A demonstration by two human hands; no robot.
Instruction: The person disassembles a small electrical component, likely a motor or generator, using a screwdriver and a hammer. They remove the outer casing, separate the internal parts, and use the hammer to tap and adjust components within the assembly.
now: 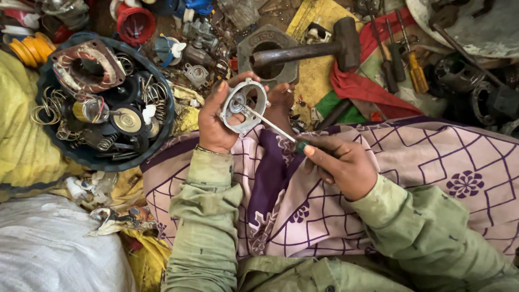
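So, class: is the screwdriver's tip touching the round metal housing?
Touching. The head view shows the screwdriver shaft ending inside the round metal housing, its tip meeting the part there.

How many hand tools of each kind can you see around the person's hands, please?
Screwdrivers: 3, one in the right hand with its tip in the metal housing held by the left hand, two on the red cloth
Hammers: 1
Total: 4
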